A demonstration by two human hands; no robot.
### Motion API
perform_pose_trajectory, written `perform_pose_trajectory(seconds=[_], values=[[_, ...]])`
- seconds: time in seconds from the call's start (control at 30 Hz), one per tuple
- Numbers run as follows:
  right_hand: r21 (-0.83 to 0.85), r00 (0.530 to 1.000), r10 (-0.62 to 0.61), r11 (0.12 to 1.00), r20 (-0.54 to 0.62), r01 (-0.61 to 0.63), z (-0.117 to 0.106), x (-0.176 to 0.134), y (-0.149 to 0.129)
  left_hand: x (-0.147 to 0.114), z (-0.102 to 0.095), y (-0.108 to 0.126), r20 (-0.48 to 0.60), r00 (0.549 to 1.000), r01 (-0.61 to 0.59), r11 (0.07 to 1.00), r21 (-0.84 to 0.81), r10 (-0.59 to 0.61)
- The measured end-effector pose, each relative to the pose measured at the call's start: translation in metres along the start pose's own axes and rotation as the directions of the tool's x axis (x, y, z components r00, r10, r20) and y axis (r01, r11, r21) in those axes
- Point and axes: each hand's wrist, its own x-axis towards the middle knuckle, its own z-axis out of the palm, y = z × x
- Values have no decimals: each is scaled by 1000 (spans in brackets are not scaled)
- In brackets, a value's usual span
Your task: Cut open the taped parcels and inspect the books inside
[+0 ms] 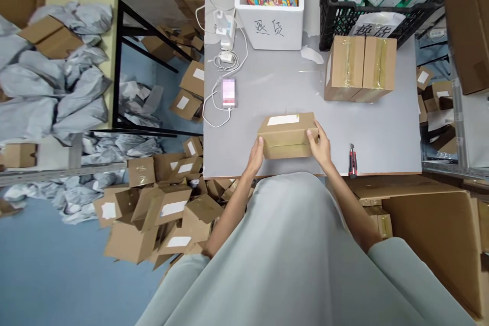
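Between my two hands is a taped cardboard box (288,140) with a white label on its upper face, tilted a little toward me at the near part of the grey table (275,81). My left hand (255,157) grips its left end, thumb on the near side. On the right end, my right hand (320,146) is closed round the corner with the thumb on the front. A red and black box cutter (352,160) lies to the right of my right hand. Two taped cardboard boxes (361,69) stand side by side farther back.
A white foam bin (269,28) with booklets and a black crate (324,20) with green-and-white boxes stand at the back. A phone (229,93) on a cable lies left. Opened cartons (168,204) crowd the floor; grey parcels (34,81) cover a side table. A large carton (431,244) stands right.
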Motion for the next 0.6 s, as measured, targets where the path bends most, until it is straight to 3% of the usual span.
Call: perform_pose_trajectory(seconds=[0.13,0.33,0.47,0.6], values=[[52,1000,6,999,18,-7,-18,-32,24,-15,12,-27,18,993,114,990,-79,-113],[229,964,200,944,175,-237,-22,-71,76,-30,20,-62,24,984,178,981,-78,-177],[231,936,238,926,258,-299,-26,-70,88,-29,19,-70,25,981,196,978,-67,-194],[222,908,255,914,334,-338,-33,-47,88,-16,16,-68,25,980,198,979,-55,-197]])
